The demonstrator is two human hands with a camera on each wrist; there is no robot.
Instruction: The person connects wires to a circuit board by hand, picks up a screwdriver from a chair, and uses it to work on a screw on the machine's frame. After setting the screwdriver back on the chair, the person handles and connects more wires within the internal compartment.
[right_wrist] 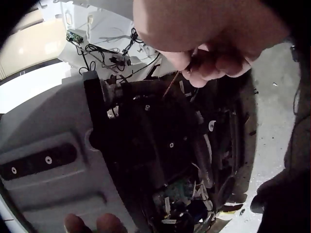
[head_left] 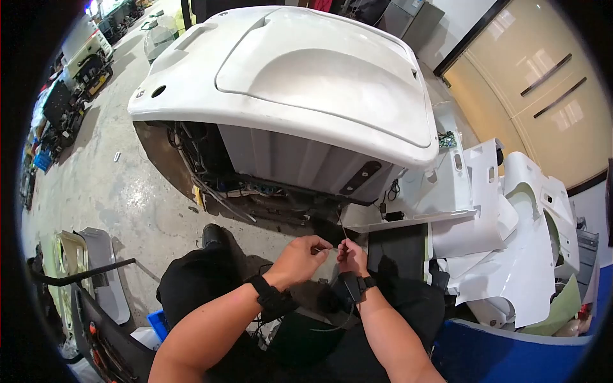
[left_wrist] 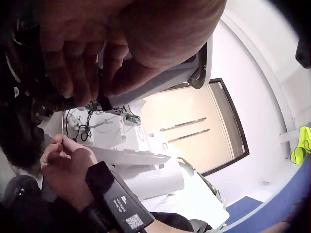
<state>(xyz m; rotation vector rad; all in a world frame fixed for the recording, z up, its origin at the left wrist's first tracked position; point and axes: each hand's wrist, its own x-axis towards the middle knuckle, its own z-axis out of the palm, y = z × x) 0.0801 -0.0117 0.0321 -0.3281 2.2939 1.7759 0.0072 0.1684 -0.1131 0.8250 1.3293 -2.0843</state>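
My right hand (head_left: 352, 256) pinches a thin reddish wire (right_wrist: 171, 83) between thumb and fingers. From there the wire runs up toward the dark underside of a machine with a white shell (head_left: 319, 64). Close by on the left, my left hand (head_left: 299, 260) has thumb and forefinger drawn together at a thin pale end of wire between the hands. Its fingers (left_wrist: 77, 73) are curled and dark in the left wrist view, hiding most of what they pinch. Beyond the hands, the right wrist view shows the open underside with cables and a green circuit board (right_wrist: 180, 191).
White shell panels (head_left: 504, 255) are piled at the right, beside a blue container (head_left: 511, 351). Black cables (head_left: 393, 190) hang near the machine's right corner. A grey panel (head_left: 105, 274) and a black bar (head_left: 89, 276) stand at the left. Cream cabinet doors (head_left: 543, 83) are behind.
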